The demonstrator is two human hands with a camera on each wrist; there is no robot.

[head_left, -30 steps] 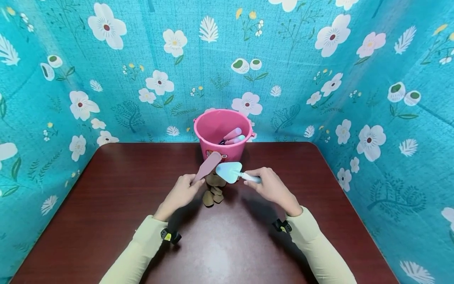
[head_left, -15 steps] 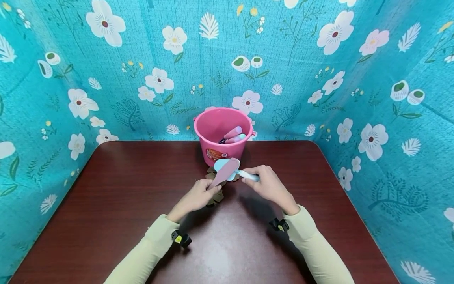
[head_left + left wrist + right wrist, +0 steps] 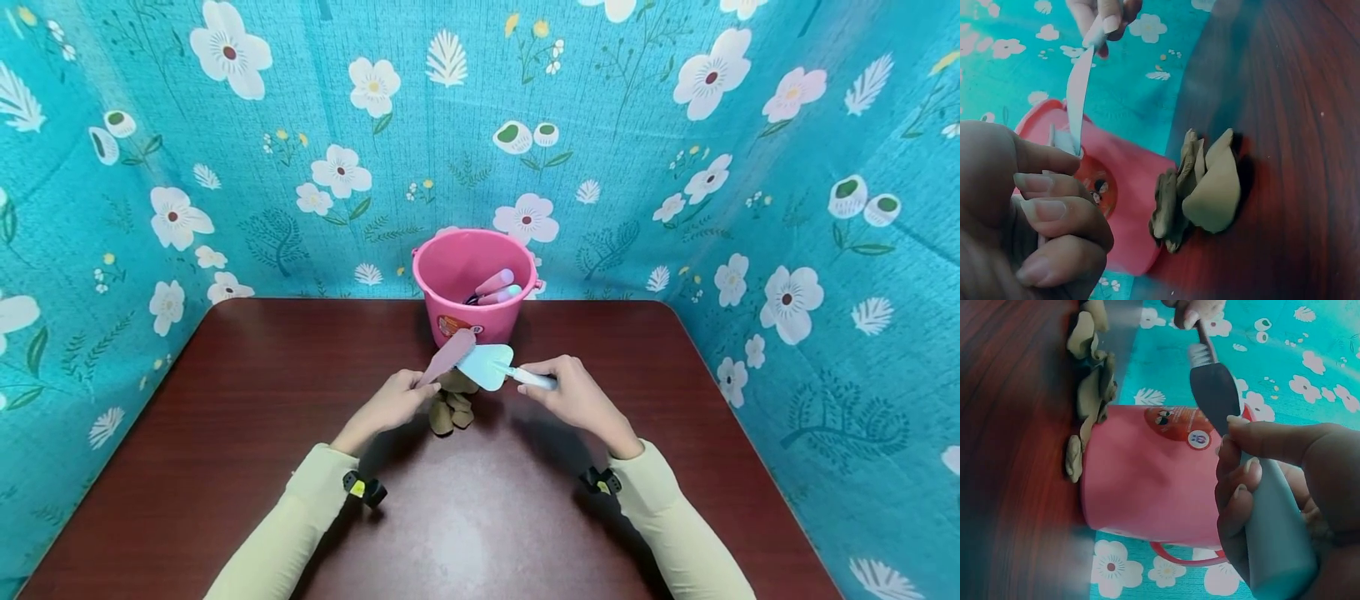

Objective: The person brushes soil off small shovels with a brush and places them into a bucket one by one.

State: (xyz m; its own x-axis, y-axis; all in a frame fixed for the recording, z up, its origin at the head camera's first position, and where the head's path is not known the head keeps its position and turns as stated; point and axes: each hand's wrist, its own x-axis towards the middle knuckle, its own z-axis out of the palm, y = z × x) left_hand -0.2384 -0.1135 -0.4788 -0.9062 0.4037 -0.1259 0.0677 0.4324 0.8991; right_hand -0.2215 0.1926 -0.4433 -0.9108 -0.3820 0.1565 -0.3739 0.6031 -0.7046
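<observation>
My left hand (image 3: 386, 408) grips a pink-handled brush (image 3: 448, 352), whose pale bristles (image 3: 1200, 356) show in the right wrist view. They meet the blade of a light blue trowel (image 3: 483, 367). Pinched and wrapped by the fingers of my right hand (image 3: 579, 398) is the trowel's thick pale handle (image 3: 1282, 537); its blade slants toward the brush. Below both tools, brown clay-like chunks (image 3: 1213, 194) lie on the table against the foot of a pink bucket (image 3: 487, 318). Brush and trowel cover part of these chunks in the head view.
Inside the bucket lean more pink-handled tools (image 3: 497, 282), with their lower ends hidden. The dark red wooden table (image 3: 225, 433) spreads around, and a turquoise flowered cloth (image 3: 285, 125) hangs behind and at both sides.
The left hand moved the brush right across the trowel blade, then back left to the blade's edge. My right hand and the trowel stayed nearly in place.
</observation>
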